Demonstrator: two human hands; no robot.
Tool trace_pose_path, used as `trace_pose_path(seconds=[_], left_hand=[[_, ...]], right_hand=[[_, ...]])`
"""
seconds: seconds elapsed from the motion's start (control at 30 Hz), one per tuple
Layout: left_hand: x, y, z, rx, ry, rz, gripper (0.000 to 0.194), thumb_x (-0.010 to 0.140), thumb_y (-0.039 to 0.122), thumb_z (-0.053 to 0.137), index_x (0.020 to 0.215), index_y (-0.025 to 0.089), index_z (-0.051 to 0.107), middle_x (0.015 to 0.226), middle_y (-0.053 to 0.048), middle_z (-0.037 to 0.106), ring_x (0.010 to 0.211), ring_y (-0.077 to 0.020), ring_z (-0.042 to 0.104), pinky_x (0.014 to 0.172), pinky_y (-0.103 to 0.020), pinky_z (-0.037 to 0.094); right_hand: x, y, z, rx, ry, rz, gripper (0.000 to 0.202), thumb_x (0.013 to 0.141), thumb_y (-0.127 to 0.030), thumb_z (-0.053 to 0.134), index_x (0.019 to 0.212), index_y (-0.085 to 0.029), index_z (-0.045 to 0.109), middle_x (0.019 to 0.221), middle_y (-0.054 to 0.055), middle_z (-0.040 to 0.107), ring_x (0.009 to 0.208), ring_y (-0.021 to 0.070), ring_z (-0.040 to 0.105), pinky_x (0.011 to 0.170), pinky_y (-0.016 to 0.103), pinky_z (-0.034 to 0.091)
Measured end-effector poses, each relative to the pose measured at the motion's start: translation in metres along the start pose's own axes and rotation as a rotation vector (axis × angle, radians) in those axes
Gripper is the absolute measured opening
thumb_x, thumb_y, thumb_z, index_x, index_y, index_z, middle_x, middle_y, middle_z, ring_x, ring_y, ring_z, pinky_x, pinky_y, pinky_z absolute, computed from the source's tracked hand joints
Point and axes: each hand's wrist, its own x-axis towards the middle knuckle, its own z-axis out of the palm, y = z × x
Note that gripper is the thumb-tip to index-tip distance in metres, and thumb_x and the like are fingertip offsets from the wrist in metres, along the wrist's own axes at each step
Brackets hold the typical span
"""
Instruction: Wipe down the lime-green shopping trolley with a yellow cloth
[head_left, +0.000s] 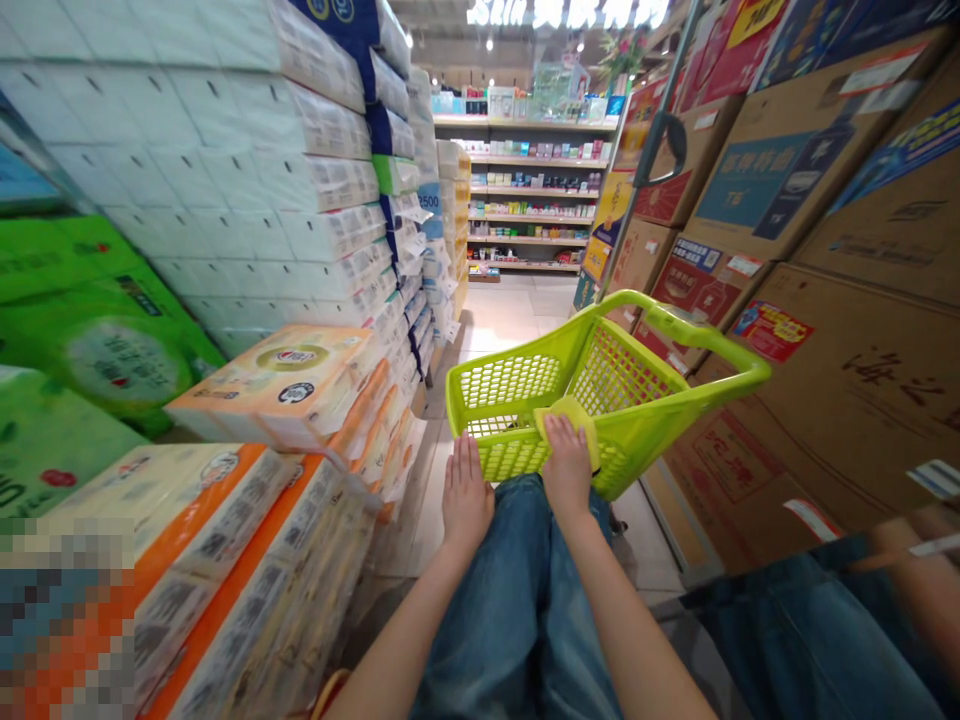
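Note:
A lime-green shopping basket cart (637, 430) stands just beyond my knees, its looped handle raised toward the right. My right hand (568, 462) presses a folded yellow cloth (576, 418) against the rim on the near side, fingers over the cloth. At the basket's near left corner, my left hand (466, 492) rests against the outside of the rim with its fingers stretched upward and no object visible in it. The basket's visible inside shows its perforated walls; part of its floor is hidden by the near wall.
Stacked white tissue packs (330, 170) and orange-trimmed packs (292, 365) line the left side. Cardboard boxes (847, 400) rise on the right. Shelves of small goods (532, 185) stand at the aisle's far end. Another person's denim-clad leg (825, 630) is at the lower right.

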Motion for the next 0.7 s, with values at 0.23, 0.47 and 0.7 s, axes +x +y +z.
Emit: trace_pose_path(seconds=[0.23, 0.47, 0.7], left_hand=[[-0.002, -0.006, 0.01, 0.082, 0.026, 0.008, 0.078, 0.088, 0.007, 0.036, 0.156, 0.011, -0.002, 0.159, -0.018, 0.028, 0.15, -0.0244, 0.02, 0.119, -0.046, 0.032], [0.0, -0.007, 0.002, 0.009, -0.004, 0.025, 0.087, 0.082, 0.01, 0.046, 0.156, 0.01, 0.0, 0.161, -0.018, 0.023, 0.15, -0.0259, 0.018, 0.12, -0.047, 0.029], [-0.001, -0.005, 0.002, -0.036, 0.03, 0.014, 0.088, 0.083, 0.011, 0.049, 0.156, 0.012, 0.0, 0.161, -0.017, 0.024, 0.15, -0.0269, 0.021, 0.12, -0.049, 0.029]], right_hand=[[-0.018, -0.081, 0.038, 0.166, -0.135, -0.16, 0.064, 0.081, 0.001, 0.039, 0.142, -0.016, 0.05, 0.146, 0.007, 0.052, 0.141, 0.018, 0.04, 0.121, 0.04, 0.023], [-0.011, -0.043, 0.014, 0.104, -0.182, -0.284, 0.066, 0.081, 0.002, 0.039, 0.144, -0.018, 0.047, 0.147, 0.005, 0.051, 0.141, 0.0159, 0.038, 0.12, 0.04, 0.024], [0.0, 0.033, -0.025, -0.057, -0.107, -0.221, 0.078, 0.073, 0.004, 0.04, 0.147, -0.02, 0.043, 0.146, 0.005, 0.053, 0.14, 0.0176, 0.041, 0.12, 0.042, 0.025]])
